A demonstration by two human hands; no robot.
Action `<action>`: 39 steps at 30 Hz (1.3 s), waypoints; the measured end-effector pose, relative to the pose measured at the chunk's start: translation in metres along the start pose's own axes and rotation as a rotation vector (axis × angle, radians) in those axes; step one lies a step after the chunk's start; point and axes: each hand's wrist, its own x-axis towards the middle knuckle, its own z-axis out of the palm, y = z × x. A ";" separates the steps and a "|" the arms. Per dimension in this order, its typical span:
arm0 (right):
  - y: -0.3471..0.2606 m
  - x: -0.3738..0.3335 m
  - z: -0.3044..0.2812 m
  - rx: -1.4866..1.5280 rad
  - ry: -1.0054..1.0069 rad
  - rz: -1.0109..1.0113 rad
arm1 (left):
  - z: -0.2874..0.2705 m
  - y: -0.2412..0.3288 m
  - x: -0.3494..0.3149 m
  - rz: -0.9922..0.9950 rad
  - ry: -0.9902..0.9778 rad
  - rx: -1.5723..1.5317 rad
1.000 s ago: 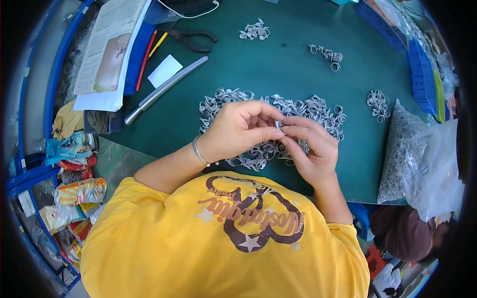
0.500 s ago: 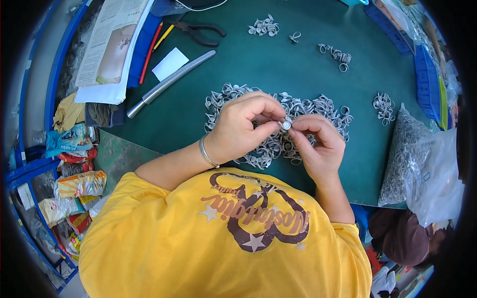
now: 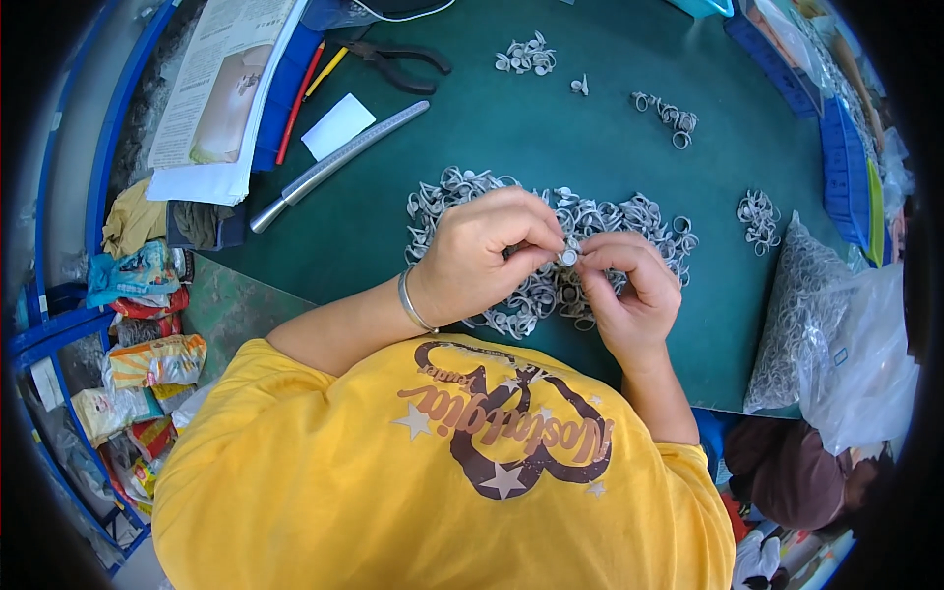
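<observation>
Between my two hands is a small silver-grey ring (image 3: 568, 257) with a round, flat top facing up. My left hand (image 3: 492, 241), a bangle on its wrist, pinches it from the left. The thumb and forefinger of my right hand (image 3: 634, 285) grip it from the right. Below and around the fingers spreads a large pile of similar grey rings (image 3: 639, 211), partly hidden by my hands. Farther off on the green table lie a small heap of rings (image 3: 526, 54), a lone ring (image 3: 580, 86) and a short row of rings (image 3: 669, 116).
A ring-sizing mandrel (image 3: 339, 165), white paper (image 3: 337, 126), pliers (image 3: 401, 64) and two pencils lie at the left. Right of the pile are another ring cluster (image 3: 759, 218) and a clear bag of rings (image 3: 796, 315). Blue bins (image 3: 846, 167) line the right edge.
My hands still hold the ring at nearly the same spot, with only a slight shift of the fingers. The lone ring beyond now lies turned differently.
</observation>
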 end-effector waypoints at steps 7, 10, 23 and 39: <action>0.001 -0.002 0.001 0.010 0.004 0.034 | 0.000 -0.003 -0.003 0.000 -0.024 0.000; 0.000 -0.001 0.004 0.098 -0.003 0.086 | 0.001 -0.001 -0.003 -0.149 0.011 -0.050; 0.098 0.133 -0.005 -0.747 -0.300 -0.299 | -0.019 -0.013 0.007 -0.457 0.145 -0.637; -0.005 0.054 -0.015 -0.139 -0.575 0.088 | -0.018 -0.017 0.004 -0.173 0.139 -0.330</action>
